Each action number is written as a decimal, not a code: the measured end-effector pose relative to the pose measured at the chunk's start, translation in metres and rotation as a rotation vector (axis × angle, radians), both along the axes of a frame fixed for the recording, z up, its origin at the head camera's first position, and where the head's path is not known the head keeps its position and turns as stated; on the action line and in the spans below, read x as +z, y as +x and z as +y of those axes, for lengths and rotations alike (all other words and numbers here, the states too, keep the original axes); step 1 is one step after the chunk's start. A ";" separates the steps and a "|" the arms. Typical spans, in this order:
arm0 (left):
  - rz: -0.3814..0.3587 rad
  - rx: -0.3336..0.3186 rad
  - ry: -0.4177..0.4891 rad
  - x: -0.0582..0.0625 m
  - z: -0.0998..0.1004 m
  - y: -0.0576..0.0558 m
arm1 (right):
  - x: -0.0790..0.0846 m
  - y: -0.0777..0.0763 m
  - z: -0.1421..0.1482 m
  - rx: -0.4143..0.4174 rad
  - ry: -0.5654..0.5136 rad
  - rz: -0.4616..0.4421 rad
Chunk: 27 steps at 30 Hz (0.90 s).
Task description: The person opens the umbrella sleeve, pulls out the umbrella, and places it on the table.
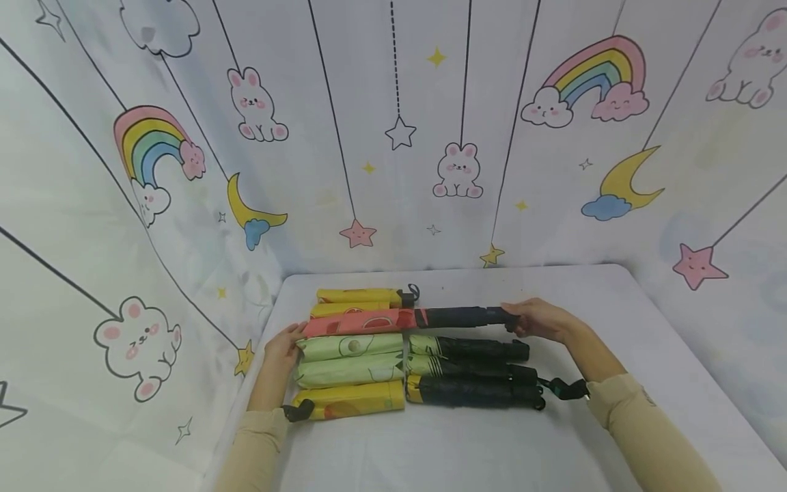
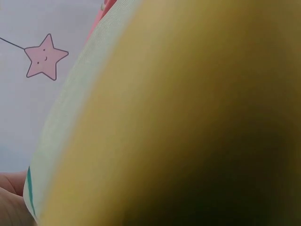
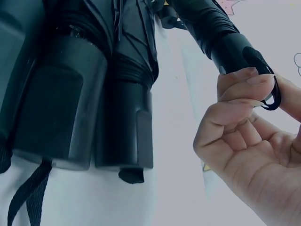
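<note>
A red watermelon-print umbrella cover (image 1: 356,322) lies in line with a folded black umbrella (image 1: 461,316), red at its inner end. In the head view, my left hand (image 1: 283,347) holds the cover's left end at the fingertips. In the left wrist view, only part of that hand (image 2: 11,200) shows behind blurred yellow and pale green fabric. My right hand (image 1: 541,318) pinches the outer end of the black umbrella. In the right wrist view, curled fingers and thumb of the right hand (image 3: 249,122) grip its handle (image 3: 230,51) by the strap loop.
Nearer me lie green avocado-print covers (image 1: 350,347) and a yellow cover (image 1: 350,401), with folded umbrellas (image 1: 473,391) to their right. Behind, a yellow umbrella (image 1: 356,296) with a black looped end lies across the white table (image 1: 455,451). Patterned cloth (image 1: 406,205) stands behind.
</note>
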<state>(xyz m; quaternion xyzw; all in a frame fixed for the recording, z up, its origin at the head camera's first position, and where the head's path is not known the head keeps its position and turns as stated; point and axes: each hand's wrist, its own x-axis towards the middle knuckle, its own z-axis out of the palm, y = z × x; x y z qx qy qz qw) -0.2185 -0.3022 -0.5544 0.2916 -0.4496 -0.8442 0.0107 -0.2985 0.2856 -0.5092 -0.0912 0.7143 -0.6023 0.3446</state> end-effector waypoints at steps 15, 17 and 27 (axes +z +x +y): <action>-0.022 -0.023 0.041 0.003 -0.001 0.000 | -0.006 0.001 0.020 -0.004 0.029 0.002; -0.019 -0.033 0.038 0.003 -0.001 0.000 | -0.006 0.001 0.023 0.001 0.033 0.006; -0.014 -0.048 0.040 0.000 -0.003 -0.001 | -0.010 0.002 0.034 0.009 0.029 0.000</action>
